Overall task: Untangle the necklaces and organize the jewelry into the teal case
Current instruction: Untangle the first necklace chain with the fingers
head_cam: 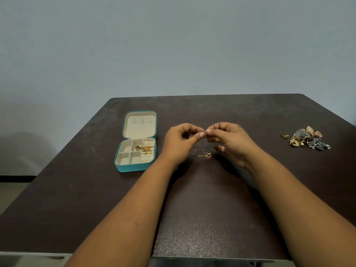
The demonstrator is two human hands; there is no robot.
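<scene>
A thin gold chain necklace with a ring pendant dangles mid-surface, its upper end pinched between the left hand and right hand. Left of it, the open teal zip case already holds some gold chain. A heap of rings and brooches near the right edge looks still unsorted.

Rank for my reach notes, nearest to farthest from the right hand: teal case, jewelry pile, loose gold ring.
From the right hand:
1. Loose gold ring, to its right.
2. Jewelry pile, just beyond the ring.
3. Teal case, left, past the left hand.
</scene>
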